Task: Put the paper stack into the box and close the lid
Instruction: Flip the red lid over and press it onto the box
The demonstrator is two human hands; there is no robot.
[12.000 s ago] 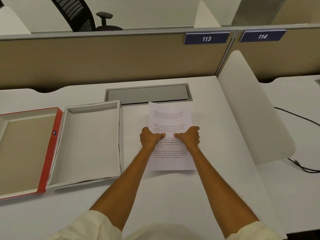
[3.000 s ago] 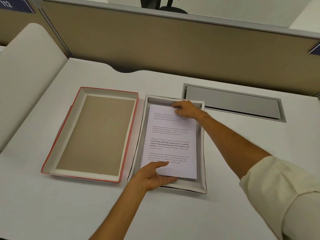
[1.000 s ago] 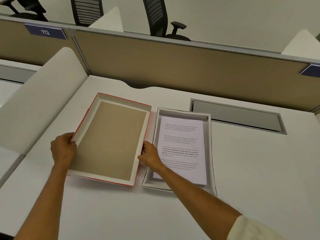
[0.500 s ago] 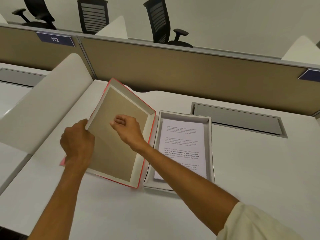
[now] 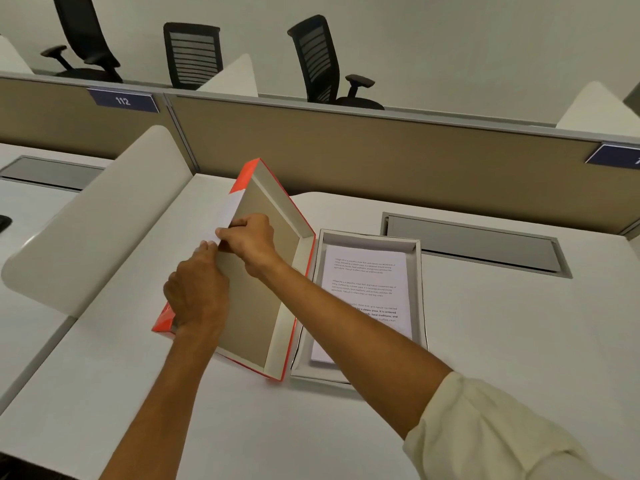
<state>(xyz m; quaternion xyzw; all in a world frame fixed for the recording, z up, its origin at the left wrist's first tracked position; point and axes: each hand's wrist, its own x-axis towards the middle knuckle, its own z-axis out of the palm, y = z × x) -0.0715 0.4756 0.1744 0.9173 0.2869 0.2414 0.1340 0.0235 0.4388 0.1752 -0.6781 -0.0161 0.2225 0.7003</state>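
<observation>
The paper stack [image 5: 367, 299] already lies flat inside the box [image 5: 417, 292], just to the right of both hands, so the step in hand is closing the lid [image 5: 256, 282]. The lid is tipped up on its right long edge, which rests on the desk [image 5: 502, 341] beside the box, its brown inside facing the box. The left hand [image 5: 197, 292] is clamped on the lid's raised left edge from behind, and the right hand [image 5: 251, 242] is pinching the same edge just beyond it, fingers curled over the rim (the red outer face shows only at the corners). Next, I judge, the lid must swing on over to the right and come down square on the box walls. Half a second ago the lid was tilted lower and the right hand hovered closed over its inside; a second ago it lay flat on the desk
</observation>
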